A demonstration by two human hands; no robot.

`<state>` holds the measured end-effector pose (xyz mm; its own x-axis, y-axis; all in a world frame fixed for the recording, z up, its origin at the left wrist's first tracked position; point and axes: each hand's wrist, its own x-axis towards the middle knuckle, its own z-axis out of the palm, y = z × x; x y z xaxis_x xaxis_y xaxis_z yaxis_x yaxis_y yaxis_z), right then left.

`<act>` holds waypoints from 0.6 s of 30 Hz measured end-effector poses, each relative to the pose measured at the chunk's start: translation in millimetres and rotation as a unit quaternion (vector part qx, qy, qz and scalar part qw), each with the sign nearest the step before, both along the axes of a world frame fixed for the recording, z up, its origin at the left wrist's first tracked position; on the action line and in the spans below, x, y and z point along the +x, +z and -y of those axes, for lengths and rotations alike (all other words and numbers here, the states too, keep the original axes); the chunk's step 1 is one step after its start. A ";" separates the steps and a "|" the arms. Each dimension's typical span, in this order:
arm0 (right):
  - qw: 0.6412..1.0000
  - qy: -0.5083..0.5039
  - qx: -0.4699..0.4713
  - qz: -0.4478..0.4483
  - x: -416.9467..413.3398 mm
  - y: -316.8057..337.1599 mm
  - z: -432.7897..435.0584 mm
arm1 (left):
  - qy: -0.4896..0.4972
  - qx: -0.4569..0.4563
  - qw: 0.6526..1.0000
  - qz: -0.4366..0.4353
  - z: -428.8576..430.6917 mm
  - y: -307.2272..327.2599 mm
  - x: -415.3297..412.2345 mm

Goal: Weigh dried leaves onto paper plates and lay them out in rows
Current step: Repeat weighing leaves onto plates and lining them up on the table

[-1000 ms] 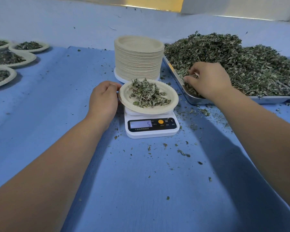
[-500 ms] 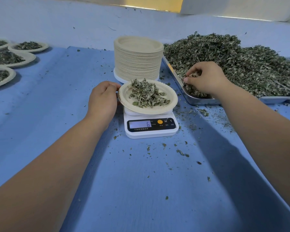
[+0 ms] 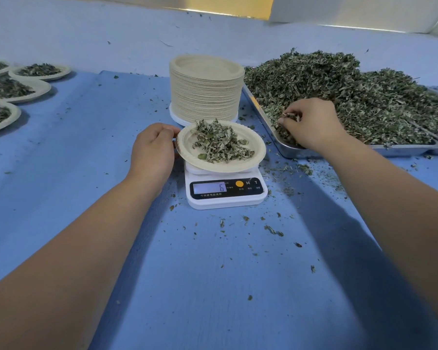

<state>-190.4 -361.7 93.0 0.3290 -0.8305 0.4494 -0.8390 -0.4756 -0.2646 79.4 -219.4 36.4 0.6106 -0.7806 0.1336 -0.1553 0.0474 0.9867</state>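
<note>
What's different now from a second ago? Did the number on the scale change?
Yes: the scale went from 5 to 6. The right hand, which was digging in the dried leaves, has pinched up a small bunch. The left hand stays holding the paper plate by its rim; plate stack and filled plates unchanged.

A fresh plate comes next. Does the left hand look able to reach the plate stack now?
Probably, once it lets go: the left hand holds the filled plate by its rim; the plate stack stands close behind, nothing between.
</note>
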 end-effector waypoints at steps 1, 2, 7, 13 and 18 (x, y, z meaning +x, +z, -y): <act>1.000 -0.005 -0.002 0.026 0.0 -1.5 -1.3 | 0.000 0.000 1.000 -0.001 -0.5 0.3 -0.1; 0.999 -0.010 -0.005 0.053 -0.3 -3.2 -2.7 | 0.001 0.001 1.000 -0.003 -0.9 0.5 -0.5; 0.987 0.006 0.003 0.158 1.9 1.4 -12.0 | -0.003 -0.002 1.000 -0.007 -1.4 1.7 -1.4; 0.985 0.047 -0.055 0.157 21.6 23.6 -23.5 | -0.003 -0.002 1.000 -0.003 -2.0 2.9 -2.3; 0.976 0.114 -0.054 0.177 47.6 34.8 -40.3 | -0.003 -0.005 1.000 0.003 -1.9 2.3 -1.7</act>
<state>-142.8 -321.4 127.9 0.3080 -0.6958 0.6488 -0.5735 -0.6799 -0.4569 77.7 -217.5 38.7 0.6057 -0.7826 0.1441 -0.1601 0.0576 0.9854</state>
